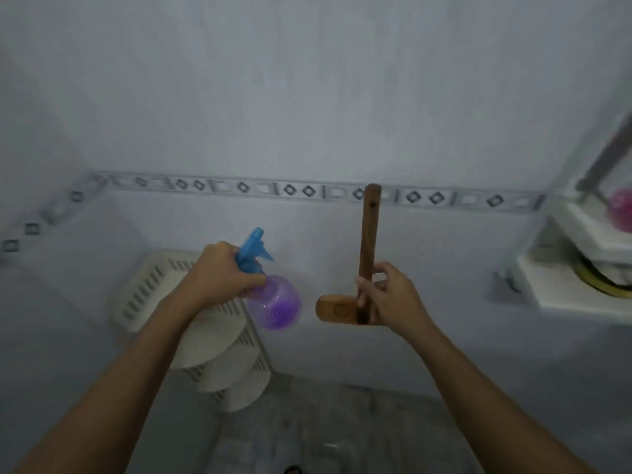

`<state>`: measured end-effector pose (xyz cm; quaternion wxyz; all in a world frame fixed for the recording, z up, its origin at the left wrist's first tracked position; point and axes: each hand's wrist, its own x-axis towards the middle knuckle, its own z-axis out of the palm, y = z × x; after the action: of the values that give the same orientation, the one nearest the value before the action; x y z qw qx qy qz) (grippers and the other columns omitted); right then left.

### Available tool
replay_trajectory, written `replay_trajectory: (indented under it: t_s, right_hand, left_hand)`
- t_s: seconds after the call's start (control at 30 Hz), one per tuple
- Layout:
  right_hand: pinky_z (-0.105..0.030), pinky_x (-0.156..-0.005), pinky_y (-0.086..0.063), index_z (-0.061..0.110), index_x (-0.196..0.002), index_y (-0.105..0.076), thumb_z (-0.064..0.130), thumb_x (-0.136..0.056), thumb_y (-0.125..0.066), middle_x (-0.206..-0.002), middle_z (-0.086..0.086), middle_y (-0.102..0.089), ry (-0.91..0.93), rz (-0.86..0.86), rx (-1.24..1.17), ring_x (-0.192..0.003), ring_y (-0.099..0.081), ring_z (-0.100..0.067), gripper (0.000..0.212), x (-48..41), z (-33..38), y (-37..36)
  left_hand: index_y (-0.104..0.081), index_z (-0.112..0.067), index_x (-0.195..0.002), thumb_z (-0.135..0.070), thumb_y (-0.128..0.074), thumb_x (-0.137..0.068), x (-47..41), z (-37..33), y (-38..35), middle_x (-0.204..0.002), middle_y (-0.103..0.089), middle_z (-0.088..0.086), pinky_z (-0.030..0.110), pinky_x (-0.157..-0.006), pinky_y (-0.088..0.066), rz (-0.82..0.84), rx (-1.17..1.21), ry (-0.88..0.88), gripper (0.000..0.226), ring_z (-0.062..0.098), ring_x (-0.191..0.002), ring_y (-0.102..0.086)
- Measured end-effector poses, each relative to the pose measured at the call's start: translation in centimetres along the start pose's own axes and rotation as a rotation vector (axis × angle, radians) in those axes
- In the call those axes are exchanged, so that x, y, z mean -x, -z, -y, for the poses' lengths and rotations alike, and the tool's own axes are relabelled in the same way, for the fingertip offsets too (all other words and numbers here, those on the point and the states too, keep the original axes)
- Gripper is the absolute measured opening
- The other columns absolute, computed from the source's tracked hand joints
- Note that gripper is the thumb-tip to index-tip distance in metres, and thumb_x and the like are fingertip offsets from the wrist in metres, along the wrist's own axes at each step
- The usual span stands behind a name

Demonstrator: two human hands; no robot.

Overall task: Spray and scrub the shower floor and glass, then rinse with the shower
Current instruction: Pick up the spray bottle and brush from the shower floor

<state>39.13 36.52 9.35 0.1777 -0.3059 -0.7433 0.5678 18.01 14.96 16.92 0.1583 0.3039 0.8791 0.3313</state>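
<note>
My left hand grips the blue trigger head of a spray bottle with a round purple body, held up at chest height with the nozzle pointing toward the back wall. My right hand holds a wooden scrub brush by the lower end of its handle; the handle stands upright and the brush head sticks out to the left. The two tools are about a hand's width apart. The grey shower floor shows at the bottom between my forearms.
A cream slotted corner rack with several tiers stands at the left corner. White shelves at the right edge carry a pink object and a yellow-rimmed item. The tiled back wall has a patterned border strip.
</note>
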Motion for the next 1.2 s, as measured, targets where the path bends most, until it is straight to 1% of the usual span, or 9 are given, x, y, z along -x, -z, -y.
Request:
replay_trajectory:
  t_s: [0.17,0.4,0.53,0.63,0.77,0.87,0.93,1.0,1.2]
  right_hand:
    - [-0.028,-0.055,-0.046,0.023,-0.110,-0.055,0.037,-0.097,-0.065,-0.068,-0.005,-0.071,0.158,0.114,0.134,-0.046,-0.059,-0.004,0.021,-6.3,6.5,-9.4]
    - [-0.036,-0.065,-0.060,0.019,-0.105,-0.062,0.040,-0.096,-0.065,-0.071,-0.003,-0.071,0.278,0.275,0.219,-0.062,-0.069,-0.011,0.023,-13.7,11.2,-24.6]
    - [-0.020,-0.055,-0.055,0.019,-0.099,-0.063,0.037,-0.097,-0.065,-0.076,0.002,-0.070,0.262,0.337,0.180,-0.063,-0.068,-0.004,0.019,-16.3,12.1,-31.2]
    - [-0.013,-0.050,-0.049,0.019,-0.097,-0.064,0.032,-0.098,-0.064,-0.078,0.002,-0.071,0.199,0.395,0.146,-0.061,-0.067,-0.001,0.014,-18.2,11.6,-35.9]
    - [-0.009,-0.054,-0.048,0.017,-0.096,-0.065,0.024,-0.099,-0.063,-0.083,0.004,-0.070,0.171,0.438,0.193,-0.069,-0.066,0.001,0.008,-20.4,9.5,-40.3]
    - [-0.025,-0.061,-0.059,0.015,-0.095,-0.065,0.020,-0.100,-0.062,-0.086,-0.002,-0.072,0.128,0.473,0.207,-0.072,-0.070,-0.009,0.008,-21.7,8.1,-42.3]
    - [-0.034,-0.061,-0.061,0.013,-0.092,-0.065,0.021,-0.099,-0.063,-0.080,-0.005,-0.072,0.093,0.487,0.211,-0.069,-0.071,-0.016,0.011,-22.3,7.5,-43.3]
    - [-0.033,-0.057,-0.059,0.013,-0.088,-0.064,0.023,-0.099,-0.063,-0.073,-0.005,-0.070,0.060,0.515,0.198,-0.063,-0.069,-0.018,0.015,-22.8,7.0,-43.9]
    - [-0.032,-0.052,-0.053,0.014,-0.086,-0.060,0.021,-0.101,-0.061,-0.066,-0.005,-0.061,-0.011,0.571,0.135,-0.056,-0.060,-0.016,0.017,-22.9,6.0,-44.7]
  left_hand:
    - [-0.071,0.001,-0.073,-0.023,-0.084,-0.061,-0.5,5.6,8.3,-0.065,-0.072,0.015,0.052,-0.062,-0.062,-0.130,-0.005,0.094,0.030,0.030,-0.064,-0.074]
    - [-0.066,-0.002,-0.069,-0.018,-0.085,-0.062,-2.9,13.8,13.8,-0.060,-0.064,0.007,0.027,-0.047,-0.048,-0.263,-0.076,0.279,0.026,0.014,-0.050,-0.059]
    - [-0.066,-0.006,-0.070,-0.018,-0.085,-0.062,-4.8,17.8,14.6,-0.065,-0.067,0.008,0.033,-0.049,-0.057,-0.267,-0.078,0.372,0.024,0.018,-0.055,-0.067]
    - [-0.060,-0.010,-0.067,-0.020,-0.083,-0.066,-6.2,20.6,14.4,-0.063,-0.061,0.003,0.023,-0.042,-0.044,-0.261,-0.093,0.425,0.025,0.012,-0.051,-0.057]
    - [-0.067,-0.004,-0.083,-0.022,-0.083,-0.072,-7.9,23.8,13.3,-0.074,-0.065,0.007,0.023,-0.047,-0.046,-0.263,-0.051,0.480,0.027,0.017,-0.061,-0.062]
    - [-0.066,-0.006,-0.086,-0.026,-0.079,-0.079,-9.0,25.6,12.5,-0.077,-0.063,0.005,0.023,-0.053,-0.045,-0.281,-0.039,0.507,0.024,0.018,-0.067,-0.063]
    - [-0.064,-0.007,-0.080,-0.024,-0.077,-0.080,-9.6,26.7,12.0,-0.070,-0.060,0.003,0.019,-0.046,-0.041,-0.296,-0.017,0.537,0.021,0.014,-0.059,-0.057]
    - [-0.066,-0.005,-0.080,-0.023,-0.077,-0.080,-10.2,27.6,11.6,-0.072,-0.062,0.006,0.020,-0.046,-0.041,-0.307,-0.006,0.559,0.021,0.013,-0.057,-0.056]
    - [-0.070,-0.002,-0.098,-0.027,-0.083,-0.077,-11.5,29.2,10.4,-0.093,-0.071,0.013,0.028,-0.064,-0.057,-0.291,-0.012,0.600,0.035,0.026,-0.082,-0.071]
